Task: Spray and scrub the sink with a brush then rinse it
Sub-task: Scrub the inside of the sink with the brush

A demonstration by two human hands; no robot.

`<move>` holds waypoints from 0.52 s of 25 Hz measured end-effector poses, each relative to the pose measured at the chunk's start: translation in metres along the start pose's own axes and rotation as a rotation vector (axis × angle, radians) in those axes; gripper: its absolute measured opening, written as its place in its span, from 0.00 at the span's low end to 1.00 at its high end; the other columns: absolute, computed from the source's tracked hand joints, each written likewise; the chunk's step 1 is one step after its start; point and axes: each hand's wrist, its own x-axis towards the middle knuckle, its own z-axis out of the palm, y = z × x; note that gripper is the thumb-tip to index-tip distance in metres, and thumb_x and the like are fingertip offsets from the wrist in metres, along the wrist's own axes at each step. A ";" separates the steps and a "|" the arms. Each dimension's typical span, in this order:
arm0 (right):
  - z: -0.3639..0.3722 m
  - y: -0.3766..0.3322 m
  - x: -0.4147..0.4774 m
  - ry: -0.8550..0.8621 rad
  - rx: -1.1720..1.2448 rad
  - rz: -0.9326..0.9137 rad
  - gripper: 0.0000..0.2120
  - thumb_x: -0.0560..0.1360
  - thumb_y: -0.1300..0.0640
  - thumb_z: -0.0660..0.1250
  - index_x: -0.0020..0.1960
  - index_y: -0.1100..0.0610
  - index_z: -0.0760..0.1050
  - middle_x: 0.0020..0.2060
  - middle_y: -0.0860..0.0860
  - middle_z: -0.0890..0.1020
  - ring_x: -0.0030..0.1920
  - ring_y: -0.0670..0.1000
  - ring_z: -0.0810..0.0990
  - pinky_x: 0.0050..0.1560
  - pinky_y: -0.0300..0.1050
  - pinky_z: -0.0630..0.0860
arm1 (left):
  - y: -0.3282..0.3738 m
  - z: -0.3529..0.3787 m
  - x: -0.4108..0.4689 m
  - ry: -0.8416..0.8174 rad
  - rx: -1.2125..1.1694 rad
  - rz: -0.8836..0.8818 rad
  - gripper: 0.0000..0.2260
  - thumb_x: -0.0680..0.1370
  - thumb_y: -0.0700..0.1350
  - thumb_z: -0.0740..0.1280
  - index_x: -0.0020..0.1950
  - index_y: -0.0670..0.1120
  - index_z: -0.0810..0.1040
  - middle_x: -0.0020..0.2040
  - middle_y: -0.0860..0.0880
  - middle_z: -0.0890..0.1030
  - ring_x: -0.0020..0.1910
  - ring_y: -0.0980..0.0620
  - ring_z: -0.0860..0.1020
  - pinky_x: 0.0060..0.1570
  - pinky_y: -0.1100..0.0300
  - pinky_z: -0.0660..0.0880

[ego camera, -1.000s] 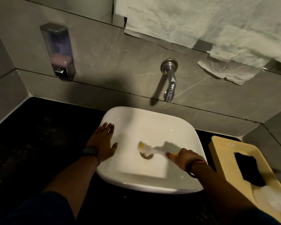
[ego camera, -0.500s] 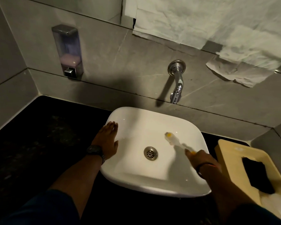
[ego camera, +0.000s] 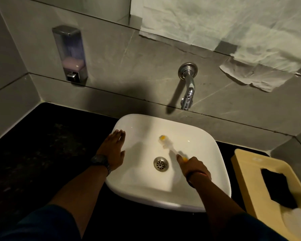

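A white sink (ego camera: pixel 215 153) sits on a dark surface (ego camera: pixel 42 153) in dim light, its basin square with rounded corners and a metal drain (ego camera: pixel 161 163) near the middle. The person's right hand (ego camera: pixel 194 166) is curled tight around the yellow end of a brush (ego camera: pixel 165 141) handle, down inside the basin just right of the drain. The brush slants up and to the left from that grip, and its pale bristle head, tipped with a yellow spot, rests against the basin floor beyond the drain, toward the back wall. The head looks blurred. The left hand (ego camera: pixel 114 150) lies flat and spread, fingers together and pointing away, pressed on the sink's left rim with the thumb hanging over the inner edge; a dark watch (ego camera: pixel 99 160) circles that wrist, and a thin band shows on the right wrist.

A chrome tap (ego camera: pixel 188 84) comes out of the grey tiled wall above the sink's back edge. To the left on the wall hangs a soap dispenser (ego camera: pixel 69 53) with pinkish liquid low in it. Crumpled white paper (ego camera: pixel 224 28) covers the upper right wall. On the surface to the right of the sink is a cream-coloured tray (ego camera: pixel 247 171) holding something black. No lettering or brand can be made out on any of these things.
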 end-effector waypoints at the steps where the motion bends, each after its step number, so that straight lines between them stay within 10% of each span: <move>1: 0.007 -0.008 -0.003 -0.085 0.030 -0.097 0.36 0.71 0.29 0.57 0.63 0.57 0.72 0.58 0.57 0.80 0.58 0.59 0.78 0.53 0.48 0.71 | 0.000 0.000 0.000 0.001 -0.009 0.006 0.33 0.76 0.47 0.62 0.75 0.41 0.47 0.77 0.42 0.52 0.76 0.44 0.49 0.75 0.52 0.46; 4: 0.015 0.000 -0.017 -0.274 -0.111 -0.360 0.35 0.66 0.25 0.58 0.61 0.49 0.72 0.53 0.52 0.81 0.54 0.56 0.79 0.53 0.46 0.72 | -0.001 0.001 0.001 0.008 -0.016 0.009 0.33 0.76 0.46 0.62 0.75 0.42 0.48 0.77 0.42 0.53 0.76 0.45 0.49 0.75 0.52 0.47; 9: -0.045 0.092 0.003 0.057 -0.143 0.100 0.38 0.70 0.27 0.56 0.62 0.58 0.76 0.57 0.60 0.81 0.54 0.61 0.80 0.52 0.50 0.74 | 0.000 0.003 0.000 0.006 0.010 0.004 0.33 0.76 0.46 0.63 0.75 0.42 0.47 0.77 0.43 0.53 0.76 0.45 0.50 0.75 0.52 0.47; 13: -0.057 0.101 -0.022 -0.343 -0.350 -0.132 0.33 0.60 0.19 0.56 0.35 0.50 0.74 0.34 0.48 0.79 0.41 0.52 0.78 0.40 0.43 0.72 | 0.000 0.003 0.002 0.004 0.042 -0.003 0.33 0.77 0.47 0.62 0.75 0.42 0.47 0.77 0.43 0.53 0.76 0.45 0.49 0.74 0.52 0.47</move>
